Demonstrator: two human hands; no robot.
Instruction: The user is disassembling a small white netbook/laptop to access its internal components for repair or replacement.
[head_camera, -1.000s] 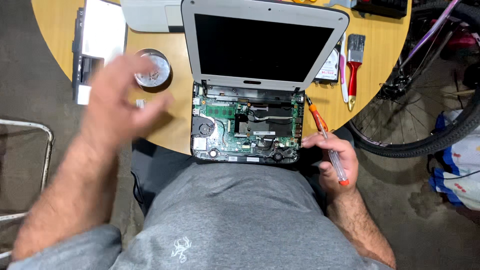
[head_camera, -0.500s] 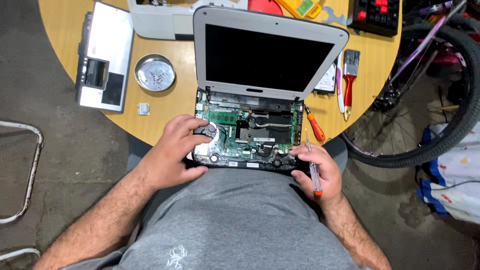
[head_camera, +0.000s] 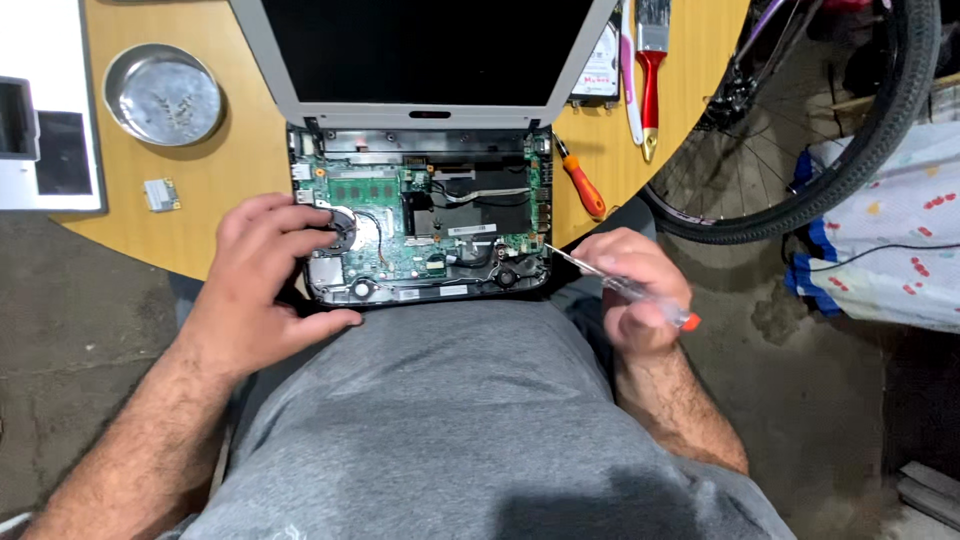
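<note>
1. We see a small opened laptop (head_camera: 420, 215) at the near edge of a round wooden counter (head_camera: 225, 175), its keyboard cover off and the green circuit board (head_camera: 400, 225) bare, the grey-framed screen standing up behind it.
2. Our left hand (head_camera: 255, 290) lies flat on the laptop's left front corner, grip open and holding nothing; the fingertips rest beside the round fan (head_camera: 345, 228), the thumb along the front edge.
3. Our right hand (head_camera: 635, 290) is closed around a thin clear-handled screwdriver (head_camera: 620, 285) with an orange end cap; its metal tip reaches the board's right edge (we cannot tell whether it sits in a screw).
4. An orange-handled screwdriver (head_camera: 582, 183) lies on the counter just right of the laptop, with a red-handled brush (head_camera: 651, 70) beyond it.
5. To the left sit a round metal dish (head_camera: 163, 95), a small chip card (head_camera: 161, 194) and a white device (head_camera: 45, 120).
6. A bicycle wheel (head_camera: 800, 130) stands right of the counter.
</note>
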